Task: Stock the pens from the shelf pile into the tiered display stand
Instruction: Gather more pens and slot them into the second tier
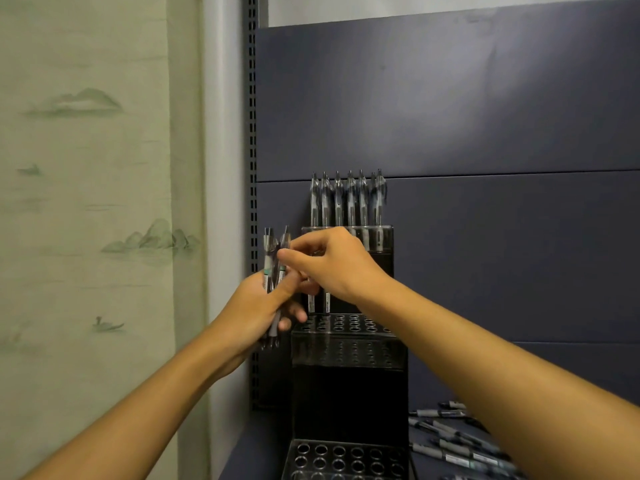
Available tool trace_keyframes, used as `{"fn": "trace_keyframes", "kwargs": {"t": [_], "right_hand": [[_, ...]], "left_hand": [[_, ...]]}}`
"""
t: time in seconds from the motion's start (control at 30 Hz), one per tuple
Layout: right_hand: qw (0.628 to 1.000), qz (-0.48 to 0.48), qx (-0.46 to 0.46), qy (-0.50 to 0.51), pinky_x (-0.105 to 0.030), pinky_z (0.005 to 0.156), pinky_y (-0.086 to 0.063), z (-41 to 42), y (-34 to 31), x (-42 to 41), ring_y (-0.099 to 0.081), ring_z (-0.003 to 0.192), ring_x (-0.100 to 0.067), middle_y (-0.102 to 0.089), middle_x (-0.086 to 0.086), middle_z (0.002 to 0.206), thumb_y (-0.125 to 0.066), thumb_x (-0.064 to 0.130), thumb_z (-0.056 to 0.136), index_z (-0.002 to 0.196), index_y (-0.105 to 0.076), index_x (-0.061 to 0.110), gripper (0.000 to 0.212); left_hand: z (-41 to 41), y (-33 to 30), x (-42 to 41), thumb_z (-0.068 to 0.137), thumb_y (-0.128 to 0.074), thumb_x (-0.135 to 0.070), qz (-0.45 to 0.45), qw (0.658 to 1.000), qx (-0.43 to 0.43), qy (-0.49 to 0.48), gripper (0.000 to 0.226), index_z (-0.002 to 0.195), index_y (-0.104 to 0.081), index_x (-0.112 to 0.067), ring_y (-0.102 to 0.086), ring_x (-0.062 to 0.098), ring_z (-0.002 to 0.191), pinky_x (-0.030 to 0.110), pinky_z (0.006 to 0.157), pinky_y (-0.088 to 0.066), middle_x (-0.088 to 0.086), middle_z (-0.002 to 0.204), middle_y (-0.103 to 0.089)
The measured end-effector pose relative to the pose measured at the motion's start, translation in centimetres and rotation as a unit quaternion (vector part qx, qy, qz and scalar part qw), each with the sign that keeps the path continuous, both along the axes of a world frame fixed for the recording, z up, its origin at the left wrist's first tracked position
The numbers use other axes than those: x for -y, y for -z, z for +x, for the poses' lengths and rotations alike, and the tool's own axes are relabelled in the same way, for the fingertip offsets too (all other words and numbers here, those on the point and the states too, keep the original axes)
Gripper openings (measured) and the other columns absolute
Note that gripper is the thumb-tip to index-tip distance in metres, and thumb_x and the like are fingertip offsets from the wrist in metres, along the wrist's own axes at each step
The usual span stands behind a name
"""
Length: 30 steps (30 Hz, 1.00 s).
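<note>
I observe a bundle of pens gripped upright in the left hand, left of the tiered display stand. The right hand pinches one pen of the bundle. The shelf pile lies lower right.

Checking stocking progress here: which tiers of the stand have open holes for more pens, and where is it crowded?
The bottom tier shows only open holes. The middle tier is open right of two standing pens at its left end. The top tier is packed. The left hand grips a bundle the right hand pinches. The shelf pile crowds the right.
</note>
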State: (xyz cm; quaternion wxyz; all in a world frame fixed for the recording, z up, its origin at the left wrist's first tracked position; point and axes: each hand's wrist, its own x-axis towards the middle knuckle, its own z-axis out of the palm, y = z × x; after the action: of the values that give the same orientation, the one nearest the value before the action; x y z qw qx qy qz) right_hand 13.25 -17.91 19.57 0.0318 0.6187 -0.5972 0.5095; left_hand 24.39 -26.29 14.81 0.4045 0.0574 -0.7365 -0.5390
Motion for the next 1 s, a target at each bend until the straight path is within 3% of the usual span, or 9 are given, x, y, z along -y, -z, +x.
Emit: {"fn": "trace_keyframes", "kwargs": {"t": [0.1,0.23,0.43,0.57,0.73,1.0], "right_hand": [[1.0,-0.008,0.006,0.005,-0.016,0.063,-0.054,-0.3,0.1,-0.2,-0.068,0.076,-0.003,-0.073,0.003,0.082,-0.066,0.032,0.094,0.097,-0.077,0.016,0.02],[0.998,-0.039,0.046,0.02,-0.034,0.077,-0.06,-1.0,-0.3,-0.4,-0.073,0.085,-0.016,-0.076,-0.003,0.09,-0.063,0.03,0.096,0.093,-0.072,0.021,0.013],[0.987,-0.112,0.113,0.038,-0.026,0.063,-0.06,-2.9,-2.6,-2.1,-0.075,0.074,-0.017,-0.074,-0.003,0.092,-0.062,0.022,0.097,0.112,-0.067,0.014,0.019],[0.982,-0.137,0.079,0.105,-0.026,0.066,-0.062,-5.3,-3.2,-3.0,-0.075,0.071,-0.013,-0.072,0.002,0.093,-0.062,0.024,0.097,0.12,-0.065,0.012,0.026],[0.982,-0.102,-0.028,0.157,-0.021,0.067,-0.061,-6.3,-1.0,-2.4,-0.072,0.066,-0.007,-0.071,0.006,0.083,-0.063,0.027,0.097,0.122,-0.065,0.01,0.031],[0.987,-0.07,0.004,0.148,-0.021,0.065,-0.061,-6.7,0.9,-1.2,-0.073,0.067,-0.009,-0.072,-0.001,0.098,-0.063,0.027,0.097,0.122,-0.066,0.01,0.031]], "left_hand": [[-0.3,0.3,0.7,0.085,-0.046,-0.046,0.033,0.999,-0.013,0.041,0.054,0.112,-0.06,-0.002,-0.065,0.012,0.055,0.018,0.047,-0.047,0.006,0.083,-0.076],[-0.7,0.7,0.9,0.094,-0.043,-0.043,0.066,0.997,-0.021,0.036,0.043,0.111,-0.066,-0.01,-0.072,0.017,0.067,0.021,0.052,-0.054,0.007,0.094,-0.077],[0.0,0.4,2.8,0.103,-0.041,-0.025,0.125,0.99,-0.062,0.005,0.029,0.11,-0.064,-0.008,-0.076,0.02,0.074,0.025,0.062,-0.06,0.004,0.095,-0.078],[0.8,1.0,4.7,0.104,-0.042,-0.026,0.131,0.99,-0.047,-0.032,0.028,0.109,-0.064,-0.009,-0.075,0.018,0.073,0.025,0.063,-0.061,0.003,0.094,-0.078],[1.7,2.5,6.8,0.103,-0.045,-0.028,0.111,0.99,-0.009,-0.088,0.029,0.11,-0.066,-0.01,-0.075,0.018,0.073,0.025,0.063,-0.061,0.007,0.101,-0.076],[1.6,3.7,7.5,0.103,-0.046,-0.029,0.117,0.988,0.019,-0.101,0.029,0.108,-0.067,-0.01,-0.075,0.02,0.073,0.025,0.059,-0.06,0.006,0.095,-0.076]]}}
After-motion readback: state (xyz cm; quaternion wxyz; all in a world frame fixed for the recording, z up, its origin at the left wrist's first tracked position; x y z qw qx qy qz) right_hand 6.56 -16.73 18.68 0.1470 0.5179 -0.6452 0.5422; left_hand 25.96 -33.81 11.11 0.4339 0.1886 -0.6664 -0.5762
